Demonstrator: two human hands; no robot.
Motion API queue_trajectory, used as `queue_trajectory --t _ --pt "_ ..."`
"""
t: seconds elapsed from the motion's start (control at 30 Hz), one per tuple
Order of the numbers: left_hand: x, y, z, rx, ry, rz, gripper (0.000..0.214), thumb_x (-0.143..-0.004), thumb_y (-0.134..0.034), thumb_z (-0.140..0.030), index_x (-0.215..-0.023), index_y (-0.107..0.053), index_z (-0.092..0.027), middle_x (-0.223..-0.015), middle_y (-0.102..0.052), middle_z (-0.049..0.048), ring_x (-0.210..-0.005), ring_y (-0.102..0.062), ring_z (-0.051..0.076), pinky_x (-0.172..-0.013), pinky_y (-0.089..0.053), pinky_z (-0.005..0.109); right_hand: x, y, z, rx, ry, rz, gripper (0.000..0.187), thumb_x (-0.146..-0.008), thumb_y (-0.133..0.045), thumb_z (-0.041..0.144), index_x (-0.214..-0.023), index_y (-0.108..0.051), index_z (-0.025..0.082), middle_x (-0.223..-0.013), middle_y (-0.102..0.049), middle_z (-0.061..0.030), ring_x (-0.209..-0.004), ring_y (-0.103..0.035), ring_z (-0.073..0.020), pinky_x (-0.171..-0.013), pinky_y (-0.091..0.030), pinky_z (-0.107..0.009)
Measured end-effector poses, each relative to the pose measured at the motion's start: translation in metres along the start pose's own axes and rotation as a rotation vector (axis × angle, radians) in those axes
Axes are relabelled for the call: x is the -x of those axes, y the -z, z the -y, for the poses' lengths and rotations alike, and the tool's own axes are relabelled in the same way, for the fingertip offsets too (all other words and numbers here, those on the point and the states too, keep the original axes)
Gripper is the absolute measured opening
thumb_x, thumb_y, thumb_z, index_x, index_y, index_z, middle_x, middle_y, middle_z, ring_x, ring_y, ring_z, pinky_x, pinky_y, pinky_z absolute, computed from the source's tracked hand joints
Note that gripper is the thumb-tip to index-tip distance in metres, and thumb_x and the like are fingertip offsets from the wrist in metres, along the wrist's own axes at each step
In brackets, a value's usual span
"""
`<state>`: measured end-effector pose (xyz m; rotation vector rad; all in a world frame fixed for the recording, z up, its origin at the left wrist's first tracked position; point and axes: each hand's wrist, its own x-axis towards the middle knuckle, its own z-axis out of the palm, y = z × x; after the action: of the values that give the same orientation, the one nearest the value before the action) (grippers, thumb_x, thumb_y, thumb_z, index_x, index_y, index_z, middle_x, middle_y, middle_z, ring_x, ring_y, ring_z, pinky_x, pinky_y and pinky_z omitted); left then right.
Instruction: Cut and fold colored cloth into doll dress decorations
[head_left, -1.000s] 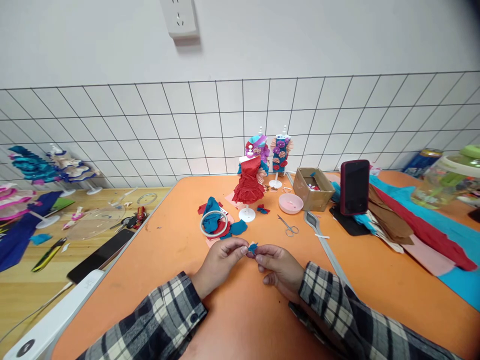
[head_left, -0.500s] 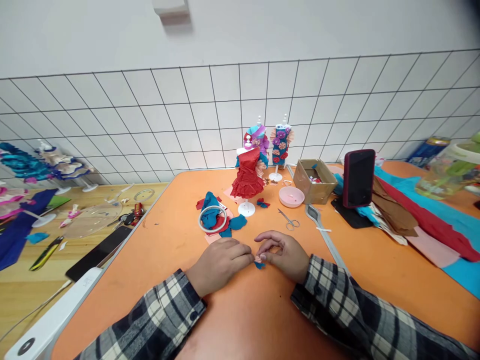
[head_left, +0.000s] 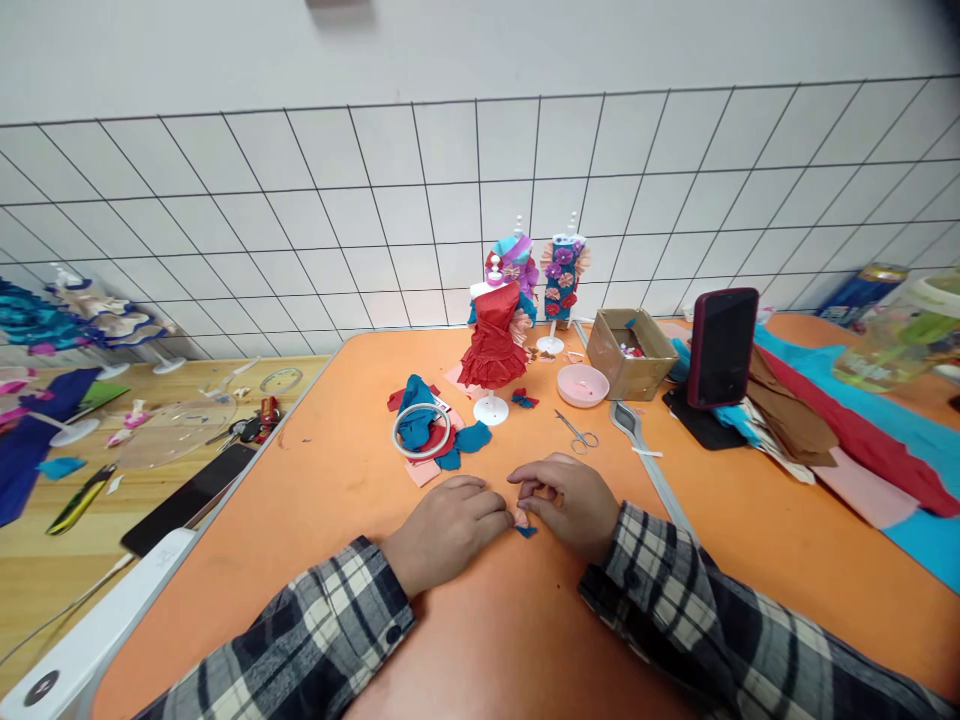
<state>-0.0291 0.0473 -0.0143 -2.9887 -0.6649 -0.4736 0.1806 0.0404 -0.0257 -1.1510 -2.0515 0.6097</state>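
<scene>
My left hand [head_left: 448, 532] and my right hand [head_left: 574, 505] meet low over the orange table, with closed fingers pinching a small pink and blue paper piece [head_left: 524, 530] from either side. Fingers partly hide this piece. Beyond them stands a small white mannequin in a red crepe-paper dress [head_left: 493, 340]. At its foot, on the right, lies a little red and blue bow [head_left: 524, 398]. Left of the stand, a roll of white tape [head_left: 395, 437] rests on blue, red and pink paper scraps [head_left: 472, 437]. Small scissors [head_left: 577, 435] lie open beyond my right hand.
A pink dish [head_left: 583, 386], a cardboard box [head_left: 632, 355] and an upright phone [head_left: 722, 348] stand behind. Two more dressed mannequins back the red one. Coloured paper strips [head_left: 862, 430] cover the right. A utility knife [head_left: 81, 500] and a dark phone [head_left: 187, 500] lie left.
The view has shifted slightly, so the background sits a little higher. Both hands keep hold of the paper piece, and slightly more of its pink part shows between the fingers.
</scene>
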Motion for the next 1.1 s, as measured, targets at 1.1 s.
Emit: queue_trajectory --t 1.1 --pt "-0.011 -0.002 -0.01 1.577 0.842 -0.247 0.027 -0.078 -0.07 -0.038 -0.074 -0.067 -0.012 -0.067 -0.063 0.0021 -0.062 -0.058 0.012 -0.066 -0.047 0.025 0.002 -0.024 0.011 -1.077 -0.563 -0.054 0.045 -0.06 -0.08 0.043 -0.087 -0.052 0.021 -0.066 -0.059 0.0039 -0.051 -0.046 -0.0083 -0.05 -0.032 -0.022"
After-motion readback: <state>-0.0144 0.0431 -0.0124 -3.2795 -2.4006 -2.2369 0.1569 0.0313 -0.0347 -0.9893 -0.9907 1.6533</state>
